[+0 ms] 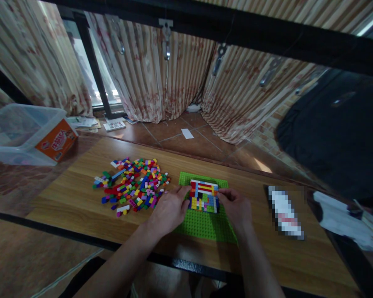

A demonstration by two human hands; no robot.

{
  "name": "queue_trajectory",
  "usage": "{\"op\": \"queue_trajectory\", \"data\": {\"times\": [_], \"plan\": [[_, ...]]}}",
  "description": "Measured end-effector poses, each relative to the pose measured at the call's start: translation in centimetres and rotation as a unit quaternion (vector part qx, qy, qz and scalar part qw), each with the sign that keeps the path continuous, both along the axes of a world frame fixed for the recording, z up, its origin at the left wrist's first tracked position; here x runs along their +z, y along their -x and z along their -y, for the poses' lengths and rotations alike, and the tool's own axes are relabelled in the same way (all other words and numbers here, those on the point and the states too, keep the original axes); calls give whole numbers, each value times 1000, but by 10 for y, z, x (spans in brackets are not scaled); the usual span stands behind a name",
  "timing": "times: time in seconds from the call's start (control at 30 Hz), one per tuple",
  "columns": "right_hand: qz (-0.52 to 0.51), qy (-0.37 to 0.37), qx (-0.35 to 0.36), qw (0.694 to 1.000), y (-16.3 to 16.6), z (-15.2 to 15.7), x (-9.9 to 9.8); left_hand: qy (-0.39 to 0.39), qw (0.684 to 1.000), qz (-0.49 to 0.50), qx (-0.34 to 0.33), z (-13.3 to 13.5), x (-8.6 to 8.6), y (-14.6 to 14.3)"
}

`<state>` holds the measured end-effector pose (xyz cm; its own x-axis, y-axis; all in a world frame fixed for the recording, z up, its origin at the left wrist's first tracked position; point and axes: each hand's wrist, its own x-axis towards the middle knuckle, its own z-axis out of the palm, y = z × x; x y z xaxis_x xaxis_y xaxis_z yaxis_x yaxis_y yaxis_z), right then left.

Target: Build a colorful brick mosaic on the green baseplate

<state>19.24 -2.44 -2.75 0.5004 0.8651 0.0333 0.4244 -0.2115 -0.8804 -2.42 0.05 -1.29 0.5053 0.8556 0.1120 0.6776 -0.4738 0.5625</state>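
Note:
A multicoloured toy brick build [204, 196] with red, white, yellow and blue rows rests on or just over the green baseplate [202, 227]. My left hand [170, 208] is closed at its left edge, index finger and thumb against the bricks. On the opposite edge, my right hand [237, 207] grips it with thumb and fingers pinched together. Whether a loose brick sits between the right fingertips cannot be made out. Left of my left hand spreads a pile of loose toy bricks [133, 184] in many colours.
The wooden table [77, 188] has a dark front edge. At the right lies a pixelated dark item [286, 213]. A clear plastic bin [21, 132] with an orange label stands beyond the left end. Metal clips [167, 45] hang from a black bar overhead.

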Motion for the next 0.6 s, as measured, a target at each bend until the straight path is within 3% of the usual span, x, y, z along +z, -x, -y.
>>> {"op": "queue_trajectory", "data": {"times": [0.6], "plan": [[-53,-9,14,998,-4,-4,-7,-20,999,-34,-25,7,-6,-13]]}}
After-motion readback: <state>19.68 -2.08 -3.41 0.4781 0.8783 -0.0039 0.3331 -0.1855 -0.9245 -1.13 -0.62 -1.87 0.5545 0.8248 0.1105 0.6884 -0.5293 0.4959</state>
